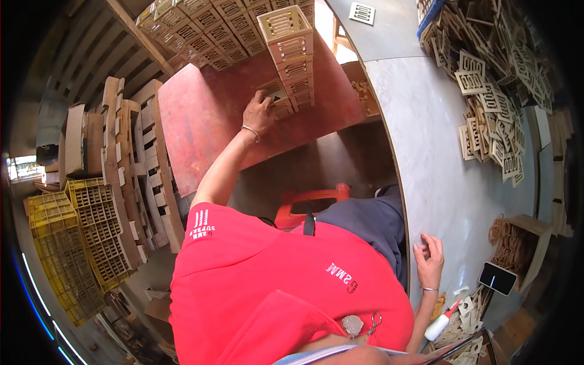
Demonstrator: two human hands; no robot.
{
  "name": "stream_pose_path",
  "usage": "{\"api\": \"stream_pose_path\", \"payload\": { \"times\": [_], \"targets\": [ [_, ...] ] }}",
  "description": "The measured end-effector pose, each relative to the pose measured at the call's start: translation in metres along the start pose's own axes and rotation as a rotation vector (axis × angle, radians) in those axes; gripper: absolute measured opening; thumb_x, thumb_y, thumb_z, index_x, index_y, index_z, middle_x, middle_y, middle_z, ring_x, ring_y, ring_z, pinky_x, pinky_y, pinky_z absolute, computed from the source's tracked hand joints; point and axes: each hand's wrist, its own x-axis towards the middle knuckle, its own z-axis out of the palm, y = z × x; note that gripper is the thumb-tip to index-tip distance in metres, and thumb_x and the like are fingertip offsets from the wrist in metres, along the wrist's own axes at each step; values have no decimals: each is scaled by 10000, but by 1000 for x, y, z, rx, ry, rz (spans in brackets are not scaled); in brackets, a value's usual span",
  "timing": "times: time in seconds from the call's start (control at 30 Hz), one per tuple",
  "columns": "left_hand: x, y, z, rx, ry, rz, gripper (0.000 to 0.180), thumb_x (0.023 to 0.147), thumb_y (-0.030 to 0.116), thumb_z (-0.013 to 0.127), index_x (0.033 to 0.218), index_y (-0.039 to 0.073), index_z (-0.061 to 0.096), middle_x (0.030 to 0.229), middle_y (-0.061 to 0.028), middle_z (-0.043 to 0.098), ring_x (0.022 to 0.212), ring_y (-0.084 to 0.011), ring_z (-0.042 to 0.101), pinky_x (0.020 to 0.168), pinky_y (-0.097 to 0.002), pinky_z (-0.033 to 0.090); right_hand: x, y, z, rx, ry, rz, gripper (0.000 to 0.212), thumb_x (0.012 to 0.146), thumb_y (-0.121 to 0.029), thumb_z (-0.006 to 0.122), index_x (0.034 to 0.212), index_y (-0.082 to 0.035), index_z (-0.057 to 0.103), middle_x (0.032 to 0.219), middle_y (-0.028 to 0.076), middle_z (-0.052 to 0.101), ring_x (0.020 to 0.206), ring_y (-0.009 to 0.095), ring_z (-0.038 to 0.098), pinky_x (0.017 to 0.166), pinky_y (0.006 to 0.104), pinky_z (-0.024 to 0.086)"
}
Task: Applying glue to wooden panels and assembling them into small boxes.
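My left hand (258, 112) reaches out over the red tabletop (201, 121), its fingers closed on the near edge of a small slatted wooden box (281, 108). That box sits low against a tall stack of matching pale wooden boxes (295, 61); my fingers and the stack hide part of it. My right hand (430, 261) is at the near edge of the grey table (420, 152), holding nothing, fingers loosely bent and apart. Close to its wrist lies a white bottle with a red nozzle (437, 327).
More stacked boxes (210, 36) line the far side. A heap of slotted wooden panels (493, 115) covers the grey table's right, with one panel (362, 13) apart. A phone (498, 278) lies by a bin of brown bands (511, 243). Yellow crates (61, 231) and pallets (137, 164) stand left.
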Motion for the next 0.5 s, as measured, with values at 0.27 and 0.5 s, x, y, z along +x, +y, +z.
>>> {"api": "stream_pose_path", "payload": {
  "times": [0.27,0.5],
  "targets": [
    [10,17,-18,62,62,147,421,743,153,664,1123,25,536,1231,-167,502,1108,-323,517,853,-389,503,-12,7,-1,88,72,43,297,806,-20,657,1097,15,604,1044,110,560,781,155,601,682,258,508],
    [-23,86,-54,-253,-66,224,255,803,71,639,1049,57,571,1083,-124,566,951,-303,590,763,-377,518,-28,23,-30,82,294,94,281,816,-105,679,1077,-17,624,1019,107,611,796,178,642,664,273,521]
  ]
}}
